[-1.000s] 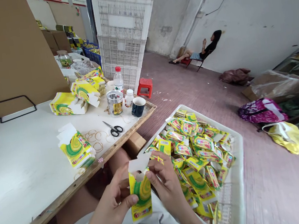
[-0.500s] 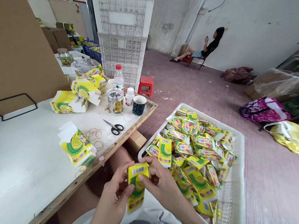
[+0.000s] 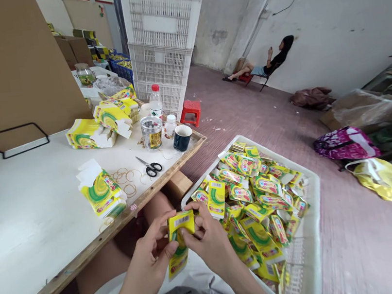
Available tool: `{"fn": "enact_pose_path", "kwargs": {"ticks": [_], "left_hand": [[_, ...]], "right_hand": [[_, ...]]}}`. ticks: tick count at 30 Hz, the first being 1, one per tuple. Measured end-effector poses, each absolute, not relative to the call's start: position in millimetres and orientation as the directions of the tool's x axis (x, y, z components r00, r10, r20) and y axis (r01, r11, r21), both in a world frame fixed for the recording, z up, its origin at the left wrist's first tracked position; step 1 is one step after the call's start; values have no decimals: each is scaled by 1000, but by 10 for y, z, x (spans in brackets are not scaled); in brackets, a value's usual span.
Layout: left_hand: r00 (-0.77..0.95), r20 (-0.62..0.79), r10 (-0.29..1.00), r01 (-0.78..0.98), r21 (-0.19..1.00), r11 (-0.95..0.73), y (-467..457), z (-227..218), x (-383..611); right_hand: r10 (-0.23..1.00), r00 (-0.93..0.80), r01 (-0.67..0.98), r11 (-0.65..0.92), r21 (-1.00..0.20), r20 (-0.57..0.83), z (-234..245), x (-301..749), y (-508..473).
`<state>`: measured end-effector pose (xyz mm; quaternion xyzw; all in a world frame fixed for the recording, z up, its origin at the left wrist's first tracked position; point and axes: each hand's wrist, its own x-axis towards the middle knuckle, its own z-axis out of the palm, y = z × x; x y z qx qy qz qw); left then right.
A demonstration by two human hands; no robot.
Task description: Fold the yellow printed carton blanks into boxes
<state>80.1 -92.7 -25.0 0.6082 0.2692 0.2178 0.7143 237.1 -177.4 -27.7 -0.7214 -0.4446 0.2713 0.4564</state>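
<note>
A small yellow and green carton with a barcode is held above my lap. My left hand grips its left edge, with the thumb on its face. On the other side my right hand pinches the upper right part, the thumb pressing near the barcode. Whatever lies behind the carton is hidden by it and my fingers. Just right of my hands stands a white plastic crate, heaped with many similar yellow cartons. On the white table, a stack of flat cartons lies beside loose rubber bands.
Black-handled scissors, a dark mug, a clear jar and a red-capped bottle stand or lie near the table edge. Behind are stacked white crates and a red stool. A person sits by the far wall.
The carton's upper part has bent or tilted slightly between my fingers, and my right thumb has shifted a little on its face. Both hands keep their hold; the surroundings look the same.
</note>
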Motion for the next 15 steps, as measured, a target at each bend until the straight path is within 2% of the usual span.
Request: {"fn": "enact_pose_path", "kwargs": {"ticks": [4,8,10,12,15], "left_hand": [[712,-174,681,-6,967,253,-934,-259,827],[759,-188,624,4,959,283,-991,-279,921],[758,-161,632,30,977,213,-997,-305,959],[728,-111,676,65,993,94,-954,-336,966],[630,48,775,157,969,-188,-777,-355,904]], "right_hand": [[902,405,471,-65,-879,150,-148,2386,-1799],[899,412,368,-12,-930,152,-95,2461,-1887],[849,511,445,-128,-887,134,-91,2630,-2014],[734,659,564,-341,-752,162,-74,2897,-2218],[565,798,563,-576,-592,210,-42,3311,-2567]]}}
